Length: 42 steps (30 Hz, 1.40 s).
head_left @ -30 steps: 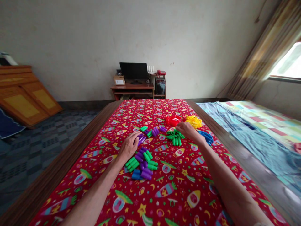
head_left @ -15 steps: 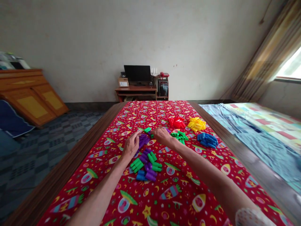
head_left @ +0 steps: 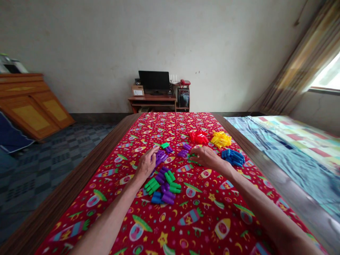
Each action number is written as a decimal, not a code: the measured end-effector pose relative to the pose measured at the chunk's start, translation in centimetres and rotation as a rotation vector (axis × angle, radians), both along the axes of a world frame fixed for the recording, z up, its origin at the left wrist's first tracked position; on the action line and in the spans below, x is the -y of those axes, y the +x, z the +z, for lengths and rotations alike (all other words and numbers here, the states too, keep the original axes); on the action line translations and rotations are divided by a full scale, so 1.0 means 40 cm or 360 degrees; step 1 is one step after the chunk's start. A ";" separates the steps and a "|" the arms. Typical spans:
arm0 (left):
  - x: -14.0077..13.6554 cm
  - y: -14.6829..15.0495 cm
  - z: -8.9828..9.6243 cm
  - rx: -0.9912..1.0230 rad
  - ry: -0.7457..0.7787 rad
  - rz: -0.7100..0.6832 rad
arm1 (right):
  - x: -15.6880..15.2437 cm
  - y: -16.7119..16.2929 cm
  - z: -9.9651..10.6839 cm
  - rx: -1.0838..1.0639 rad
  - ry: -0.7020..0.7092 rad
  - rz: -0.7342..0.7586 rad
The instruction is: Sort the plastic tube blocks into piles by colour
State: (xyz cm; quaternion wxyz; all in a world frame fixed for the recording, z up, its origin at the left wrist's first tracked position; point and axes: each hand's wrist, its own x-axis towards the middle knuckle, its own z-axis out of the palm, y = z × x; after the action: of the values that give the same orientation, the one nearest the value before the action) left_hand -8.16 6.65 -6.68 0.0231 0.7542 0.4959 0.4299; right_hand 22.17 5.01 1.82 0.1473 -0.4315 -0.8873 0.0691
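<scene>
Red cloth, printed with rockets and stars, is being supported by a dark wooden table, and a mixed cluster of green, purple and blue blocks is being borne near its middle. Far beyond the cluster, a monitor is being held up by a brown desk before a pale wall. Well to the cluster's left, patterned floor tiles are being partly covered by a wooden cabinet; well to its right, a bed is being overlooked by a curtain. Just beyond the cluster, a purple pile is being bordered on its left side by the left hand, whose loosely curved fingers are being kept unclosed. Beyond the cluster and to its right, green blocks are being mostly covered by the right hand; whether one is being gripped cannot be told. Farther beyond the cluster on that same side, a red pile, a yellow pile and a blue pile are being kept apart.
</scene>
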 end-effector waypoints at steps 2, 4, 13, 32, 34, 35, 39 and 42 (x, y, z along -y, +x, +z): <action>-0.001 -0.001 -0.001 -0.0011 -0.0004 0.0000 | 0.011 0.017 -0.028 0.0038 0.0104 0.0004; -0.002 -0.002 -0.002 -0.0021 -0.0011 0.0002 | 0.014 0.025 -0.056 0.0053 0.0241 -0.0020; -0.003 -0.005 -0.008 0.0019 -0.0063 -0.0019 | -0.009 0.012 -0.030 0.0103 0.0266 -0.0306; -0.002 -0.014 0.000 0.0407 -0.0297 0.0155 | -0.247 -0.333 -0.024 0.0457 -0.0071 0.0424; -0.003 -0.014 -0.002 0.0423 -0.0324 0.0154 | -0.233 -0.314 -0.014 0.0440 -0.0041 0.0363; -0.002 -0.014 -0.003 0.0429 -0.0333 0.0149 | -0.224 -0.296 -0.006 0.0426 -0.0020 0.0324; -0.002 -0.011 -0.003 0.0475 -0.0358 0.0106 | -0.172 -0.173 0.023 0.0235 0.0137 0.0043; -0.005 -0.010 -0.002 0.0461 -0.0358 0.0101 | -0.112 -0.056 0.024 0.0066 0.0232 -0.0162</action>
State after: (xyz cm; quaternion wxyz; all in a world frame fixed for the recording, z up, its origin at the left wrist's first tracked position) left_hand -8.56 6.85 -6.74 0.1649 0.6611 0.5557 0.4764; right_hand 19.94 9.48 2.79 0.1633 -0.4654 -0.8698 -0.0123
